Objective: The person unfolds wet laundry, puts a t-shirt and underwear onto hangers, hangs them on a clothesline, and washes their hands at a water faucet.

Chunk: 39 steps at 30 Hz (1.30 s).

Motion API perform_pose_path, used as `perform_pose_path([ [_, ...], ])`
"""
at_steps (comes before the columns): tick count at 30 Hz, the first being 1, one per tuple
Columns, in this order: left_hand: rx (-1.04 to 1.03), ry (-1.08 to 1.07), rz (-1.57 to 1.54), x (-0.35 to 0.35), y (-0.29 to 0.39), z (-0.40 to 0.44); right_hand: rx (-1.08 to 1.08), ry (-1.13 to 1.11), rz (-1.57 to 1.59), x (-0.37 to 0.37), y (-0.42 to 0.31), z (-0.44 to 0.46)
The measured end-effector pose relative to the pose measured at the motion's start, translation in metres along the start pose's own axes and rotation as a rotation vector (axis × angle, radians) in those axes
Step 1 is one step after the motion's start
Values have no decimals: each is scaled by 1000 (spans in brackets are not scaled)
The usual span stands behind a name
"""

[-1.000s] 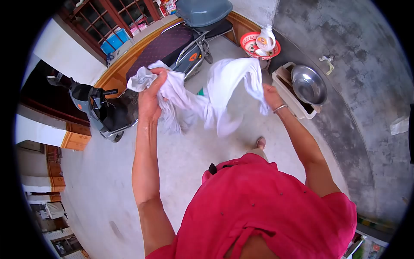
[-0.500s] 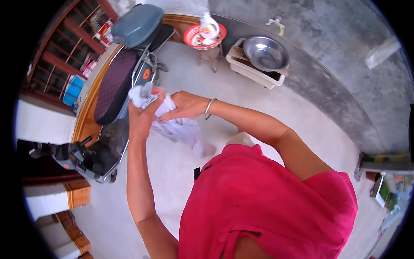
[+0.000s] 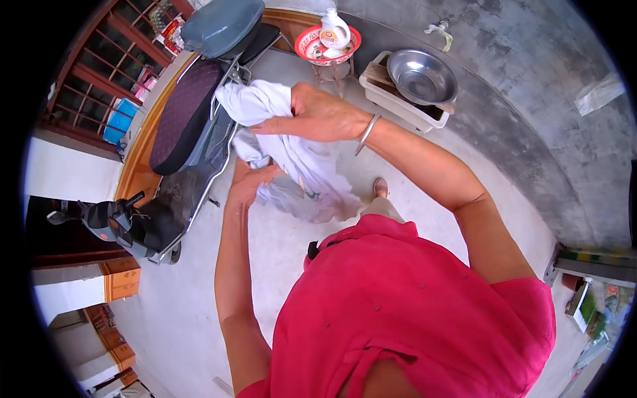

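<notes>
A bunched white cloth hangs in the air in front of me, its lower part smeared by motion. My right hand, with a bracelet at the wrist, is wrapped round the upper part of the cloth. Lower and to the left, my left hand grips another part of the same cloth, its fingertips partly hidden by the folds. The two hands are apart, one above the other.
A scooter stands at the left beside a barred window. Ahead, a red-rimmed basin holds a white bottle. A metal bowl rests on a pale tub by the grey wall. A tap is above.
The hands first came together from a wide spread, gathering the cloth. Since then my right hand has risen with its upper part, while my left hand has moved lower. The view has turned as well.
</notes>
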<state>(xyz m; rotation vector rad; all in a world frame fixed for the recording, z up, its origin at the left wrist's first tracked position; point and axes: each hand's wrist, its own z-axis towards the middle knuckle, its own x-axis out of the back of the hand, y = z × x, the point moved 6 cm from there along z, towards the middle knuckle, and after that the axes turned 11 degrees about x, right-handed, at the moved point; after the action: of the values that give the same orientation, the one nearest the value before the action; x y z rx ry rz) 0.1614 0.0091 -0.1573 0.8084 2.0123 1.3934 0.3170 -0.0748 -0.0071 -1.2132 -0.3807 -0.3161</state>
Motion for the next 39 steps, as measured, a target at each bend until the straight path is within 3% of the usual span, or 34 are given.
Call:
perform_pose_path([
  [3, 54, -60, 80, -16, -15, 14, 54, -27, -170, 20, -34, 7],
  [8, -11, -53, 97, -39, 13, 20, 417, 106, -520, 49, -63, 18],
  [9, -53, -41, 102, -40, 20, 23, 383, 116, -540, 54, -62, 19],
  [10, -232, 105, 81, -44, 37, 22, 349, 126, -558, 59, -62, 20],
  [12, -258, 241, 12, -41, 49, 33, 265, 57, -617, 69, -58, 23],
  [13, -274, 309, -22, -36, 55, 38, 248, 79, -461, 71, -62, 24],
  [15, -180, 236, -21, -28, 53, 57, 209, 122, -147, 76, -71, 22],
  [16, -130, 197, -20, -25, 51, 65, 127, -19, -78, 85, -81, 23],
  [17, -81, 158, -20, -22, 48, 71, 156, 23, -92, 92, -79, 27],
  [19, -166, 259, -33, -21, 61, 61, 213, 108, -121, 104, -62, 33],
  [21, -185, 336, 37, 3, 84, 43, 108, 171, 32, 121, -45, 32],
  [27, -311, 373, 85, 61, 167, -22, 98, 346, 331, 165, -6, 19],
  [28, -337, 375, 93, 64, 179, -30, 15, 412, 158, 180, 10, 15],
  [32, -375, 384, 182, 78, 219, -46, -23, 422, 88, 220, 45, 17],
  [35, -405, 443, 195, 68, 236, -62, 158, 427, 504, 209, 16, 17],
  [39, -460, 542, 269, 81, 256, -76, 257, 468, 428, 230, 3, 23],
])
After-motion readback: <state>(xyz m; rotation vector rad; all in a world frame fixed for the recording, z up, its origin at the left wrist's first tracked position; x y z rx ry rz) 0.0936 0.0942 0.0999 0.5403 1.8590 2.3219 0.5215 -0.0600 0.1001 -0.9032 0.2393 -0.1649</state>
